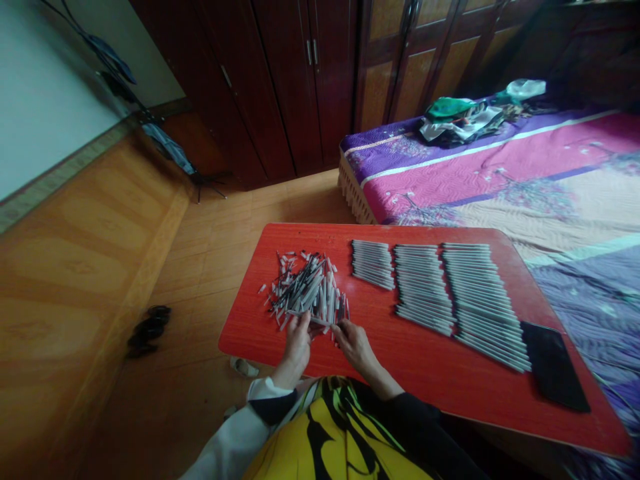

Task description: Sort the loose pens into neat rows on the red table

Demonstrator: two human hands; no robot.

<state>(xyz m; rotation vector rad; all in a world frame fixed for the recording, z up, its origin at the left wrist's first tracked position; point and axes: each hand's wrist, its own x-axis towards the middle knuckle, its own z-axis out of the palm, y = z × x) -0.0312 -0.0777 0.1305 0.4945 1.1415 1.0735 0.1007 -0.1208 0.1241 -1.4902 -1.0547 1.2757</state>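
loose pen parts (307, 291) lie too small and tangled to tell apart.

aligned pen blocks (423, 290): 3 | loose pen heaps (305, 290): 1 (pens past counting) | phones (555, 367): 1

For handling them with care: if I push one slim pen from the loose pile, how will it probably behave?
The pen will probably roll easily on the red table, because its barrel looks round and slim. It is likely light and stiff: the pens in the pile lie crossed without visibly bending.
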